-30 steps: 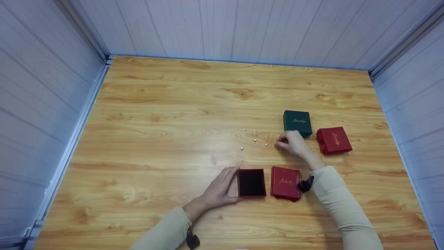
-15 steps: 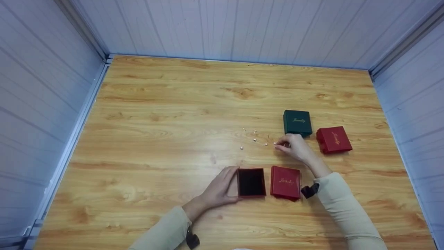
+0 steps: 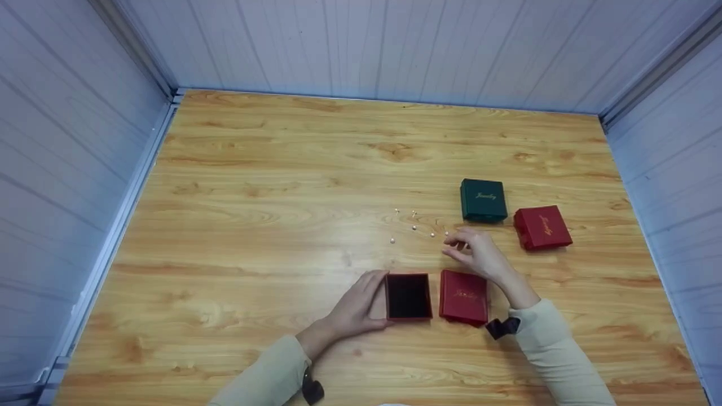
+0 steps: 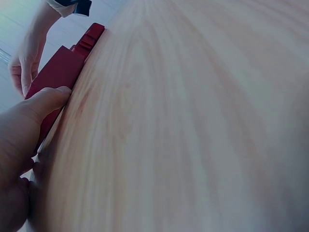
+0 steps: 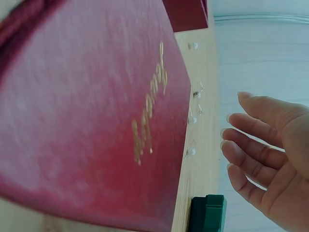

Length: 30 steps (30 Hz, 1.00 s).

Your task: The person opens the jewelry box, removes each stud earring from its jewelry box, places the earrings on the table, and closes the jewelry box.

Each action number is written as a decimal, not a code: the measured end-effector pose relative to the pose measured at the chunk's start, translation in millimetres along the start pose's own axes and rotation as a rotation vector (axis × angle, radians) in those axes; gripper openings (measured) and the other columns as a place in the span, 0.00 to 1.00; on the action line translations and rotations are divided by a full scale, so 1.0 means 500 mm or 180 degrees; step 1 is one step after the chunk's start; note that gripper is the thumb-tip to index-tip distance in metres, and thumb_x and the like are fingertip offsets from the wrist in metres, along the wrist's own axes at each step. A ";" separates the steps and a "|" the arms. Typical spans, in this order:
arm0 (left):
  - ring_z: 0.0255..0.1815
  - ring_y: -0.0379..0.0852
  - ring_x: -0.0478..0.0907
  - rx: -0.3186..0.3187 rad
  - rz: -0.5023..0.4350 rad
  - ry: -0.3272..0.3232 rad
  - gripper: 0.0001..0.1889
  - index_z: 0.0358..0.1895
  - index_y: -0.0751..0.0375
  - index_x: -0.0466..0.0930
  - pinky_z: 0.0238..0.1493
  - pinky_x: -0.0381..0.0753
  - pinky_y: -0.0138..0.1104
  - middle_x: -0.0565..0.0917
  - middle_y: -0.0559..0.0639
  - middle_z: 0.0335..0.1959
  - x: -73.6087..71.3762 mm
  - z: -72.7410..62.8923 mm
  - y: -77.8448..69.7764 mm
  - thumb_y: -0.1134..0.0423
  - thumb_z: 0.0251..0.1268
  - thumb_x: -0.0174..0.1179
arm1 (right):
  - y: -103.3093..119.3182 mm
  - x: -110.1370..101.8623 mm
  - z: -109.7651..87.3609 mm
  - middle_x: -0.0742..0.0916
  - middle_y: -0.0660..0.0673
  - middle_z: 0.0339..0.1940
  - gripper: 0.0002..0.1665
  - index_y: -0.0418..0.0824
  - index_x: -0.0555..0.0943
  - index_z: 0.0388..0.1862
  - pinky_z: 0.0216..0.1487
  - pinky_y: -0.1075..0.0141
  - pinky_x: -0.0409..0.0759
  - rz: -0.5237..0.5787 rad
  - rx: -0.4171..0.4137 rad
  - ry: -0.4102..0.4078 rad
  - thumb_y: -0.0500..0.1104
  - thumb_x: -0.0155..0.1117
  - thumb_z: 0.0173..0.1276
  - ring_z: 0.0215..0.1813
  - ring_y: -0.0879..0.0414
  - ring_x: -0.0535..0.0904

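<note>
My left hand (image 3: 352, 310) grips a red jewelry box (image 3: 431, 299) by its left side, thumb at the near edge and fingers at the far edge. The box stands topless, its dark inside facing up. In the left wrist view the thumb presses the red box wall (image 4: 60, 72). My right hand (image 3: 479, 254) hovers above the table with loosely bent fingers, holding nothing. Just beyond its fingertips lies a small pearl stud earring (image 3: 447, 233). Several more studs lie to its left, including a pearl one (image 3: 392, 241). In the right wrist view that hand (image 5: 270, 145) shows spread fingers.
A red box top or box lettered in gold (image 3: 463, 296) sits right of the gripped box, under the right wrist. Farther back stand a green jewelry box (image 3: 484, 200) and another red box (image 3: 544, 227). Pale panel walls (image 3: 361, 51) border the wooden table (image 3: 254, 169).
My right hand pinched at a stud near the green box, left it on the table, then drew back toward me with fingers parted. The left hand and its box stayed put.
</note>
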<state>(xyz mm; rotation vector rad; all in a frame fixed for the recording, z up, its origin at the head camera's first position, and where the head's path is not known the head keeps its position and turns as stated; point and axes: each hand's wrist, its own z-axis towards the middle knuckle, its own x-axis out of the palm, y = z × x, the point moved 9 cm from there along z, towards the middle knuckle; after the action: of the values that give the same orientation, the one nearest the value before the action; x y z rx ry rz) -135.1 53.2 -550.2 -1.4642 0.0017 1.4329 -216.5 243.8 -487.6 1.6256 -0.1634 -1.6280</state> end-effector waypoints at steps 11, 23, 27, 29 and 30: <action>0.61 0.48 0.58 0.0044 -0.0036 -0.0034 0.49 0.64 0.69 0.51 0.62 0.57 0.38 0.63 0.55 0.59 -0.002 0.000 -0.003 0.46 0.41 0.66 | 0.021 -0.003 -0.040 0.81 0.46 0.31 0.09 0.36 0.81 0.34 0.33 0.61 0.75 0.0203 -0.0110 -0.0141 0.40 0.64 0.56 0.34 0.53 0.76; 0.61 0.47 0.58 0.0053 -0.0033 -0.0061 0.49 0.64 0.69 0.52 0.62 0.57 0.37 0.64 0.55 0.59 -0.003 0.001 -0.004 0.47 0.40 0.66 | 0.024 -0.001 -0.088 0.81 0.46 0.35 0.09 0.36 0.80 0.36 0.40 0.55 0.77 0.0485 0.0010 -0.0210 0.38 0.64 0.56 0.39 0.51 0.77; 0.61 0.47 0.58 0.0046 -0.0056 -0.0057 0.49 0.64 0.69 0.52 0.62 0.57 0.38 0.64 0.54 0.59 -0.004 0.001 -0.005 0.46 0.41 0.66 | 0.016 0.003 -0.105 0.81 0.50 0.36 0.11 0.37 0.81 0.37 0.41 0.57 0.76 0.0415 -0.0035 -0.0307 0.39 0.66 0.54 0.41 0.56 0.76; 0.61 0.47 0.58 0.0038 -0.0066 -0.0047 0.49 0.64 0.69 0.52 0.62 0.58 0.38 0.64 0.55 0.59 -0.004 0.002 -0.006 0.46 0.41 0.66 | 0.017 0.003 -0.112 0.81 0.51 0.38 0.12 0.38 0.81 0.37 0.42 0.59 0.76 0.0387 -0.0038 -0.0333 0.39 0.66 0.53 0.42 0.57 0.76; 0.61 0.47 0.58 0.0030 -0.0072 -0.0039 0.49 0.64 0.69 0.52 0.62 0.58 0.38 0.64 0.55 0.59 -0.004 0.002 -0.006 0.46 0.41 0.66 | 0.017 0.004 -0.115 0.81 0.51 0.38 0.12 0.38 0.81 0.38 0.43 0.59 0.76 0.0371 -0.0042 -0.0343 0.39 0.67 0.53 0.43 0.57 0.76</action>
<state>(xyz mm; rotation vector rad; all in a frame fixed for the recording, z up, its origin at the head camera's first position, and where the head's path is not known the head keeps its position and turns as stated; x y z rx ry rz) -134.6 54.2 -546.5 -1.4435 -0.0157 1.4217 -161.5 262.3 -493.3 1.4911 -0.2965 -1.6240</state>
